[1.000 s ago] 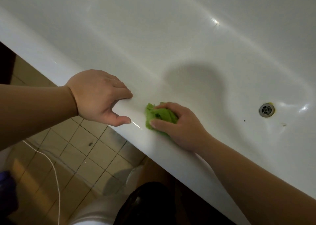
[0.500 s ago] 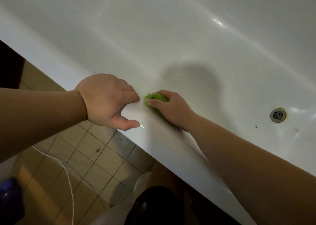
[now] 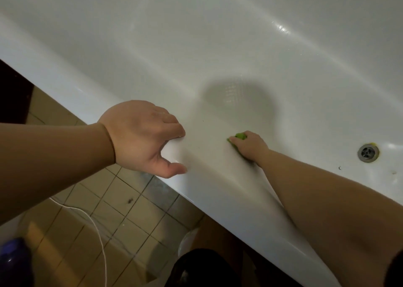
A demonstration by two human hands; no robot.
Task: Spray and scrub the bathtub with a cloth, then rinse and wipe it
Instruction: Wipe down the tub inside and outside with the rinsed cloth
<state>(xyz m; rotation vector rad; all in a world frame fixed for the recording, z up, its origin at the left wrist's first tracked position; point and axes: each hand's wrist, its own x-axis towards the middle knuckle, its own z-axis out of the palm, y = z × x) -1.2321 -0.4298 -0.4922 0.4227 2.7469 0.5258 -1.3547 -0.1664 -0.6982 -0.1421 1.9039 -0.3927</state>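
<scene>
The white bathtub [image 3: 196,46] fills the upper part of the view, its near rim running diagonally from upper left to lower right. My left hand [image 3: 144,138] grips the rim, fingers curled over the inner side and thumb on the outer edge. My right hand [image 3: 248,147] reaches down inside the tub and presses a small green cloth [image 3: 239,136] against the near inner wall; only a corner of the cloth shows past my fingers. The metal drain [image 3: 368,152] sits at the right on the tub floor.
Beige floor tiles [image 3: 122,201] lie below the rim, crossed by a thin white cord [image 3: 96,227]. A blue object [image 3: 13,262] shows at the bottom left corner. My dark-clothed leg [image 3: 202,269] is at the bottom centre. Small dark specks lie near the drain.
My right hand has slid the green cloth off the rim and down the inner wall, away from my left hand. The left hand has kept its grip on the rim.
</scene>
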